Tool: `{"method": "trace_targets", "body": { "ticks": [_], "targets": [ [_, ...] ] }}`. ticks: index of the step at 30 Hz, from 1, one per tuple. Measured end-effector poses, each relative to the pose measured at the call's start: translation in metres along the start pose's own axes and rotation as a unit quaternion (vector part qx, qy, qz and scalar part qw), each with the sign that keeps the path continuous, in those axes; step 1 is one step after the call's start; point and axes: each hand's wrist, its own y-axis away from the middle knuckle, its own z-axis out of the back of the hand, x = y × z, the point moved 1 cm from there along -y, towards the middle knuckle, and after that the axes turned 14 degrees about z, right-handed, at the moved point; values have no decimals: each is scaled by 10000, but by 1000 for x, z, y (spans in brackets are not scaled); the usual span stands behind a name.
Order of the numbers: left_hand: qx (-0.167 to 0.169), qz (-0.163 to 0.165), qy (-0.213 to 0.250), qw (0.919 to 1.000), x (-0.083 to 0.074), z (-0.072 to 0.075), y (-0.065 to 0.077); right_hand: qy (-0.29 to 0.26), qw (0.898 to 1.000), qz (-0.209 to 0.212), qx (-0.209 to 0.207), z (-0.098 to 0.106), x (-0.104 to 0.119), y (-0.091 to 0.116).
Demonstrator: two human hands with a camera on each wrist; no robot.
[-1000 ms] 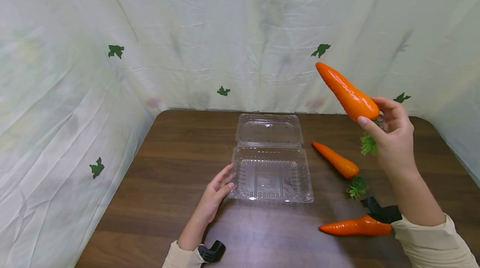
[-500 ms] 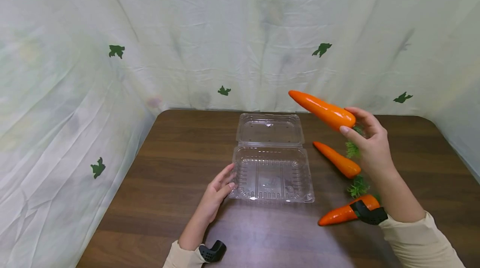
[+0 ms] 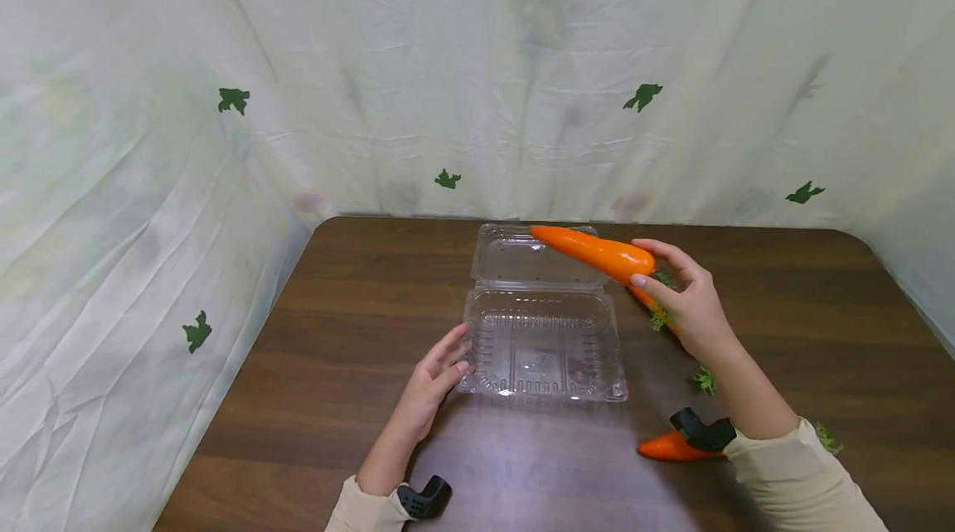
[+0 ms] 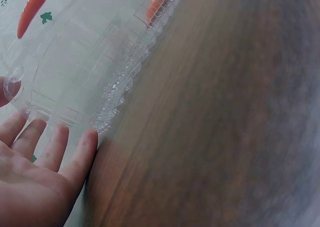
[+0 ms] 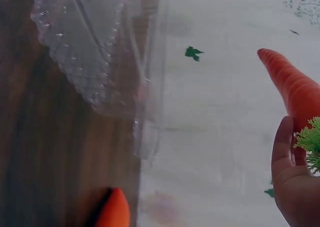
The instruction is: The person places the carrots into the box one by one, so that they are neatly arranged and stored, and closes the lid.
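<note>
My right hand pinches an orange carrot by its thick end, thumb in front and fingers behind. The carrot is raised, its tip pointing left over the lid of a clear plastic clamshell container. Green leafy tops hang beside the palm in the right wrist view. The container lies unfolded, its lid laid back at the far side. At its left wall, my left hand touches with extended fingers, the thumb at the rim.
A second carrot lies right of the container, partly hidden by my right hand and the held carrot's greens. Nearer me, a third carrot is partly covered by my right wrist camera. Behind the wooden table hangs a pale curtain.
My right hand has carried the carrot left and down, from high on the right to over the lid, tilting it flatter. The left hand stays at the container.
</note>
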Motion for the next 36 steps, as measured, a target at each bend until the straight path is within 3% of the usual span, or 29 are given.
{"method": "trace_targets", "body": {
  "ticks": [20,36],
  "targets": [
    [-2,-42,24,10000,-1,-1,1,297,9886,-791,1250,-34,-30,11],
    [-32,43,-39,10000,-1,-1,1,158,9837,-908,1542,-54,-48,11]
  ]
}}
